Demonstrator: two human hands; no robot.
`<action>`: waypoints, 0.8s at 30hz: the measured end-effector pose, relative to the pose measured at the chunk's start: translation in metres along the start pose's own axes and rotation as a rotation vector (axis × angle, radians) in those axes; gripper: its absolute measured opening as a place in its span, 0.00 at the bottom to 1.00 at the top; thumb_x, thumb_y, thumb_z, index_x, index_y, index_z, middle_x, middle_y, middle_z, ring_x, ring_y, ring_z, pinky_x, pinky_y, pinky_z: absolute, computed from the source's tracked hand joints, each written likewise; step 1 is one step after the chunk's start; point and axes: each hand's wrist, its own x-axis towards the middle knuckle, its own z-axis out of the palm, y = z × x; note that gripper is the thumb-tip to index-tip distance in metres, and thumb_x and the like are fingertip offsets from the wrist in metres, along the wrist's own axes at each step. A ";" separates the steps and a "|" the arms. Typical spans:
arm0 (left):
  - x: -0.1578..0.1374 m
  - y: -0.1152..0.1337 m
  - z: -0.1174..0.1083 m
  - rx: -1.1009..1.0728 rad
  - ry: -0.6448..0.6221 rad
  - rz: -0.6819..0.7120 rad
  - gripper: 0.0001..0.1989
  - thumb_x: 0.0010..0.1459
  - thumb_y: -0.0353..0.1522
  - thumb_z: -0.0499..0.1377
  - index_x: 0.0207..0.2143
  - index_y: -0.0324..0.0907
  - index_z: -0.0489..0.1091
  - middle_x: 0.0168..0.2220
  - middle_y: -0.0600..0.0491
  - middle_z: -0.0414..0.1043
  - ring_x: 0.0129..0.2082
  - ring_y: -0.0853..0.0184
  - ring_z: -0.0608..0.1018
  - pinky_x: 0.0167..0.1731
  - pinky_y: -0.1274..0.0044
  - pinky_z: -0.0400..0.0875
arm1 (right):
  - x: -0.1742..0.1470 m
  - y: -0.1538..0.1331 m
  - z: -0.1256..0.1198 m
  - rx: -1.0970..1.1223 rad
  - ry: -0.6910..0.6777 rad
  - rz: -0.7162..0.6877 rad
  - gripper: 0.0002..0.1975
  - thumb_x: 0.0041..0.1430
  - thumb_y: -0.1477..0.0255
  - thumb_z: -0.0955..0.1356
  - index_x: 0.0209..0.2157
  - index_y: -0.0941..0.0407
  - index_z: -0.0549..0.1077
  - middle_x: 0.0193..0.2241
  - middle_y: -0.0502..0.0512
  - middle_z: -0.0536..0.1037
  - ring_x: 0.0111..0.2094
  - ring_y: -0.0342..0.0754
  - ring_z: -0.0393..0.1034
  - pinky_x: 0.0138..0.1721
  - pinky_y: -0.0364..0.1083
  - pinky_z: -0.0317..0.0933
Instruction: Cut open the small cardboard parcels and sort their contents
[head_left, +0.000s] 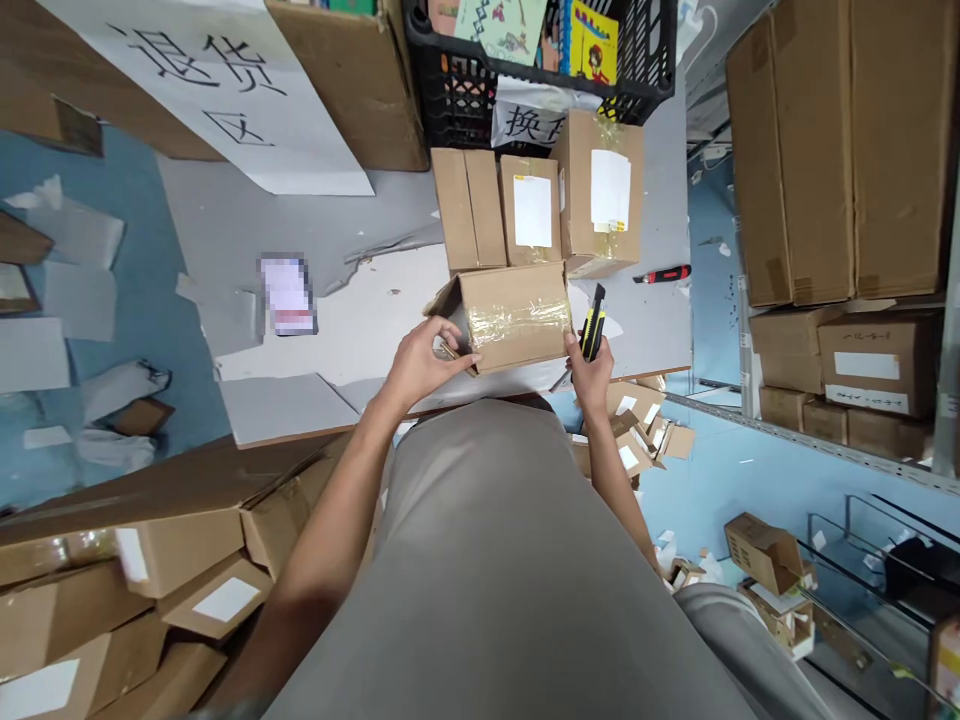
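Note:
A brown cardboard box (517,318) with clear tape across its side lies tilted at the table's near edge, its left end open. My left hand (427,360) grips that open end, fingers curled at the flap and thumb along the lower edge. At the box's right end, my right hand (591,365) holds a black and yellow box cutter (593,322) pointing up, while its thumb touches the cardboard. What lies inside the box is hidden. Just behind it stand a plain carton (470,208), a small labelled box (532,210) and a larger taped box (604,195).
A red and black cutter (663,275) lies at the table's right. To the left rests a blurred phone (289,295). A black crate (457,95) of books stands at the back. Shelved cartons (840,150) rise at right; more boxes (202,540) fill the lower left.

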 end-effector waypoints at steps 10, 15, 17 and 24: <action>0.040 0.074 0.065 0.305 -0.157 0.395 0.25 0.79 0.40 0.55 0.73 0.48 0.69 0.79 0.45 0.65 0.83 0.47 0.59 0.81 0.47 0.55 | -0.013 -0.010 -0.011 -0.143 -0.113 -0.099 0.26 0.83 0.49 0.59 0.53 0.55 0.75 0.37 0.53 0.82 0.33 0.47 0.78 0.41 0.44 0.73; 0.049 0.072 0.095 0.366 -0.191 0.373 0.29 0.81 0.40 0.49 0.80 0.46 0.62 0.83 0.45 0.58 0.86 0.48 0.51 0.83 0.45 0.44 | -0.019 -0.028 -0.030 -0.279 -0.258 -0.134 0.25 0.85 0.59 0.59 0.70 0.56 0.71 0.46 0.59 0.89 0.36 0.51 0.85 0.49 0.48 0.77; 0.047 0.070 0.097 0.378 -0.181 0.361 0.29 0.81 0.40 0.49 0.80 0.46 0.63 0.83 0.46 0.58 0.86 0.49 0.50 0.84 0.45 0.45 | -0.018 -0.037 -0.035 -0.374 -0.310 -0.132 0.27 0.84 0.63 0.59 0.75 0.57 0.68 0.51 0.62 0.89 0.41 0.53 0.87 0.52 0.50 0.77; 0.043 0.072 0.097 0.403 -0.183 0.337 0.29 0.82 0.41 0.48 0.78 0.43 0.66 0.82 0.45 0.58 0.86 0.49 0.52 0.84 0.47 0.44 | -0.031 -0.073 -0.030 -0.801 -0.343 -0.103 0.30 0.85 0.70 0.57 0.82 0.60 0.59 0.65 0.71 0.82 0.55 0.60 0.86 0.53 0.52 0.78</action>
